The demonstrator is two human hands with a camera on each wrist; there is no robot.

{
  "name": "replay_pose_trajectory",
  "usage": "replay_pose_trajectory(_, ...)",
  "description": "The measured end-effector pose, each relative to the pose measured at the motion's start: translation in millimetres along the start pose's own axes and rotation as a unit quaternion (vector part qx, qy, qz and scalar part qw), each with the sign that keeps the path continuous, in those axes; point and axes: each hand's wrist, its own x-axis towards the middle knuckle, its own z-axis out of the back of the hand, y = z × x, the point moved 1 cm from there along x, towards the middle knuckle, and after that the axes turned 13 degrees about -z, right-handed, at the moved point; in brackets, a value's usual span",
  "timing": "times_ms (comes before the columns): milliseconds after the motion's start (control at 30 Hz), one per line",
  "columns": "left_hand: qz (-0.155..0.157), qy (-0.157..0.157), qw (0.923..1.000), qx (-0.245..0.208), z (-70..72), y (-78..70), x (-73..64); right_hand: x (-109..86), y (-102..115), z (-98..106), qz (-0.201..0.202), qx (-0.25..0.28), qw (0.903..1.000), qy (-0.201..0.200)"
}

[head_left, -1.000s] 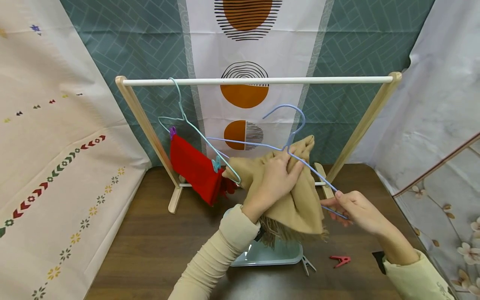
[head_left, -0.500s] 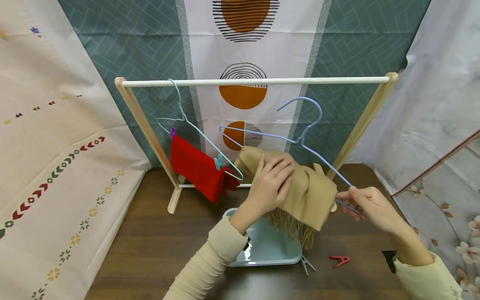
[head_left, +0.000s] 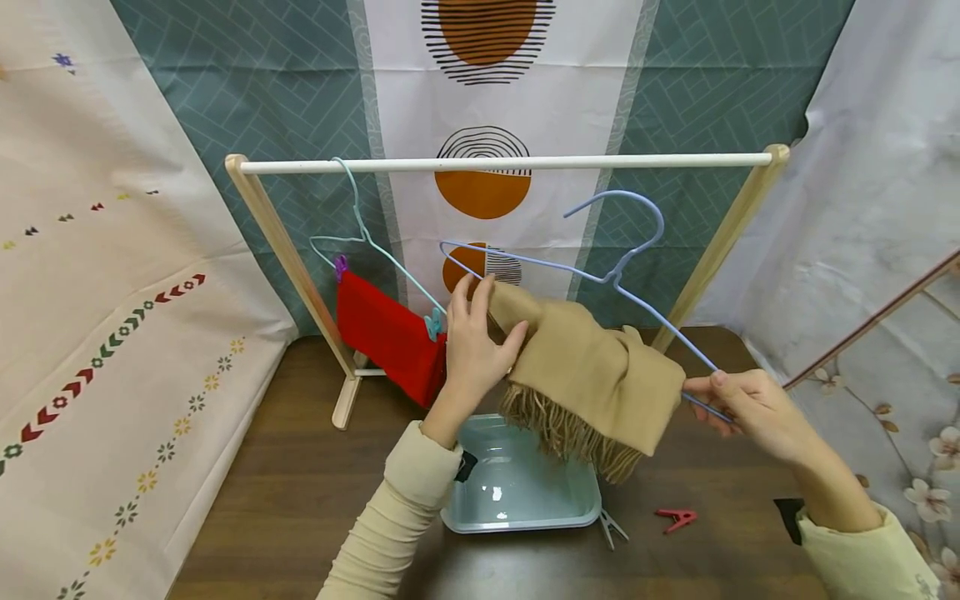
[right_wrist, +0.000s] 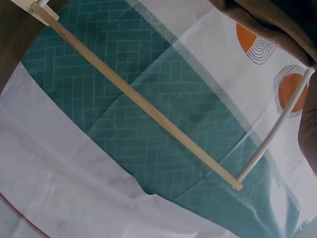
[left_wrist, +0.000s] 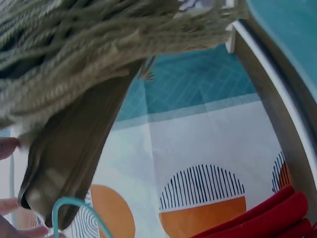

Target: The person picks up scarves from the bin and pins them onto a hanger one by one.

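A tan fringed scarf (head_left: 577,358) lies folded over the bottom bar of a periwinkle-blue hanger (head_left: 540,262), held in front of the rack. My right hand (head_left: 757,412) grips the hanger's right corner, just beyond the scarf's edge. At the scarf's left end is my left hand (head_left: 476,350), thumb and fingers spread at the cloth. In the left wrist view, the scarf's fringe (left_wrist: 99,54) fills the upper left, and a few fingertips (left_wrist: 7,148) show beside the cloth. The right wrist view shows brown cloth (right_wrist: 277,25) at its upper right; the right hand is out of that view.
A wooden rack with a white rail (head_left: 510,162) stands behind. From it hangs a mint hanger (head_left: 360,225) with a red cloth (head_left: 386,333) fixed by purple and teal clips. A pale-blue basin (head_left: 517,525), a grey clothespin (head_left: 611,529) and a red clothespin (head_left: 677,520) are on the table.
The hanger has moved right and slightly up with the scarf. My left hand has gone from the scarf's middle to its left end, and the scarf now lies more spread along the bar.
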Motion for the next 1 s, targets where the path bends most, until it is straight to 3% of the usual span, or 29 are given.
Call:
replay_pose_trajectory(100, 0.034, 0.015, 0.9985, -0.04, 1.6, 5.3, 4.5, -0.4, -0.1, 1.3, 0.008, 0.014, 0.9998, 0.007)
replay_pose_trajectory(267, 0.017, -0.003, 0.9924, -0.122, 2.5, 9.2, 11.2, -1.3, 1.5, 3.0, 0.003, 0.012, 0.9999, -0.002)
replay_pose_trajectory(400, 0.016, -0.013, 0.9815, -0.191, 3.8, 8.9, 14.5, -0.9, 1.0, 3.2, -0.013, 0.006, 0.9999, -0.005)
replay_pose_trajectory(567, 0.047, -0.003, 0.9537, -0.297, 12.0, 2.2, 20.0, 0.8, -3.7, 2.6, -0.045, -0.005, 0.9989, -0.007)
replay_pose_trajectory(800, 0.096, -0.014, 0.9189, -0.382, 26.4, -7.8, 27.7, -0.7, -16.0, 4.5, -0.127, -0.03, 0.9911, -0.025)
replay_pose_trajectory(900, 0.127, -0.02, 0.9039, -0.408, 28.5, -9.0, 30.3, -3.5, -20.4, 6.0, -0.154, -0.005, 0.9881, -0.005)
replay_pose_trajectory(1000, 0.151, -0.017, 0.8874, -0.435, 29.2, -9.8, 33.5, -4.9, -22.9, 5.1, -0.146, 0.031, 0.9881, 0.036)
